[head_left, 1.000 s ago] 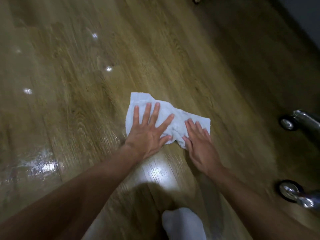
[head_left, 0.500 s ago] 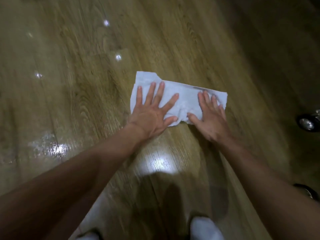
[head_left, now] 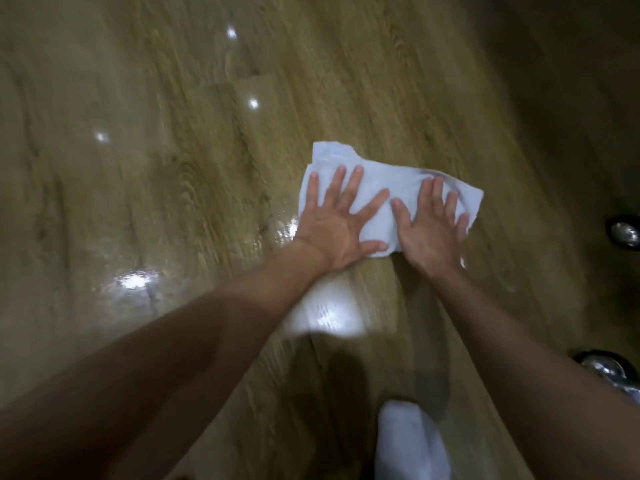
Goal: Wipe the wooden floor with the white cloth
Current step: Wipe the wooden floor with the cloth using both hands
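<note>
The white cloth [head_left: 388,178] lies spread on the wooden floor [head_left: 173,168], right of centre. My left hand [head_left: 341,223] presses flat on its left half with the fingers spread. My right hand [head_left: 431,230] presses flat on its right half, fingers apart, thumb close to my left hand. Neither hand grips the cloth; both palms hold it down against the boards. The cloth's near edge is hidden under my palms.
A wet, shiny patch [head_left: 135,280] lies to the left of my arms. Two chrome chair casters [head_left: 625,233] [head_left: 602,367] stand at the right edge. My white-socked foot [head_left: 408,441] is at the bottom, below my right arm.
The cloth was flattened and stretched wider under both palms, then slid a little to the right. My hands now lie closer together on it.
</note>
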The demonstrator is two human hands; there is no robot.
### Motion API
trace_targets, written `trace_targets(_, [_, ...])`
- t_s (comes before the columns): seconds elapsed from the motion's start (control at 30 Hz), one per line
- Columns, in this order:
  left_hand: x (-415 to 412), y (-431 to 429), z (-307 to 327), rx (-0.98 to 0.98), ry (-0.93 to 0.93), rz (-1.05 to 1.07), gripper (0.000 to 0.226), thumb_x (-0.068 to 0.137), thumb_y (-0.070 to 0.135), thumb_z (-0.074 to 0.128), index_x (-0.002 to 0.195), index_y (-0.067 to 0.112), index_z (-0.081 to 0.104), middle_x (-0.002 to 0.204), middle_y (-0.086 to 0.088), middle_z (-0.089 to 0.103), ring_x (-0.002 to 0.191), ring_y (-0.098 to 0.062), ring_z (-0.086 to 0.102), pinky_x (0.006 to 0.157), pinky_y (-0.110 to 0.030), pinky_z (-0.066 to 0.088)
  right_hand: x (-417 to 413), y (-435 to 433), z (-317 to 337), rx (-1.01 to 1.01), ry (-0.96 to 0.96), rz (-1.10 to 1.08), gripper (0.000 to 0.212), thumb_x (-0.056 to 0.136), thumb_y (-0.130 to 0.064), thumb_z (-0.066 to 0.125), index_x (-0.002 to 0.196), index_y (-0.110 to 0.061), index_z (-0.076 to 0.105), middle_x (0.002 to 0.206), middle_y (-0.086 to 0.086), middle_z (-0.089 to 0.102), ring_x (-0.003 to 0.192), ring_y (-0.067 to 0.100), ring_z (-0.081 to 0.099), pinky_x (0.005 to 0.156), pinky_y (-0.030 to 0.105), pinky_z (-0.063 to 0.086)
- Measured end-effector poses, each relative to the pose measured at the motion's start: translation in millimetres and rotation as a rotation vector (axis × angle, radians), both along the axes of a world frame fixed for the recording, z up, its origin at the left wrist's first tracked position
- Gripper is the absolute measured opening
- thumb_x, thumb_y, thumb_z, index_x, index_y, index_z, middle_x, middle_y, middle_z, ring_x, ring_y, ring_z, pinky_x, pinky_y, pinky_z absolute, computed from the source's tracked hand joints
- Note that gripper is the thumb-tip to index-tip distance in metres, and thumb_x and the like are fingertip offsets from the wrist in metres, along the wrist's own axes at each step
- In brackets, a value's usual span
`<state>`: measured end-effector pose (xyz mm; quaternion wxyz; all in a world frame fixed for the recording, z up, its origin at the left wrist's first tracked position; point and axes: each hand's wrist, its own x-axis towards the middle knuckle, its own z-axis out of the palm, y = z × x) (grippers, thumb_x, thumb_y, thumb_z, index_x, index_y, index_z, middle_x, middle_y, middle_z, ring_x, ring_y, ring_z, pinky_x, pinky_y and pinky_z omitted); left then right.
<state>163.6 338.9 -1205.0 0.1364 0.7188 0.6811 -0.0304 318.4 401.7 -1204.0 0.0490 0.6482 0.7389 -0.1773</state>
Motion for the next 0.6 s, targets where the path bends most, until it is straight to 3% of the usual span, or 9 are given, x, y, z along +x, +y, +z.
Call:
trace_targets(0.1, [11,-36,4,-0.031,0.002,-0.038,0.08,0.086,0.074,0.029,0.15,0.041,-0.005,0.159,-0.011,-0.017,0.145,-0.036,-0.017,0.113,-0.063,-0.01,16,-49,11,0.025,-0.017,0.123,0.067,0.098,-0.051,0.022,0.152,-0.016,0.005,0.161,-0.002,0.004,0.147,0.024,0.001,0.118,0.05,0.002])
trace_targets(0.23, [26,-93,2,-0.047,-0.018,-0.063,0.081,0.089,0.069,0.032,0.152,0.034,-0.006,0.158,-0.012,-0.021,0.144,-0.035,-0.022,0.112,-0.06,-0.015,27,-106,18,-0.027,-0.006,0.221,0.064,0.099,-0.05,0.013,0.152,-0.016,0.006,0.16,0.002,0.006,0.148,0.023,0.002,0.118,0.051,0.003])
trace_targets(0.4, [-15,-76,13,-0.063,-0.014,0.069,0.089,0.085,0.074,0.034,0.153,0.031,-0.004,0.159,-0.012,-0.016,0.147,-0.026,-0.017,0.118,-0.048,-0.01,-16,-77,13,-0.012,-0.022,0.286,0.067,0.097,-0.05,0.017,0.152,-0.014,0.001,0.161,0.002,0.003,0.147,0.028,0.0,0.117,0.053,0.001])
trace_targets(0.5, [-45,-56,18,-0.082,0.011,0.191,0.093,0.084,0.075,0.033,0.153,0.027,-0.006,0.159,-0.015,-0.015,0.147,-0.027,-0.016,0.119,-0.048,-0.008,-52,-45,9,-0.013,-0.007,0.302,0.069,0.097,-0.055,0.016,0.152,-0.017,-0.002,0.161,-0.003,-0.005,0.147,0.028,-0.005,0.117,0.052,-0.003])
trace_targets(0.6, [-43,-76,19,-0.102,0.009,0.174,0.092,0.086,0.073,0.033,0.153,0.026,-0.007,0.158,-0.018,-0.018,0.146,-0.029,-0.02,0.118,-0.05,-0.009,-47,-65,10,0.015,-0.032,0.358,0.07,0.097,-0.057,0.013,0.152,-0.015,0.002,0.161,0.001,0.003,0.147,0.028,0.0,0.117,0.053,0.001])
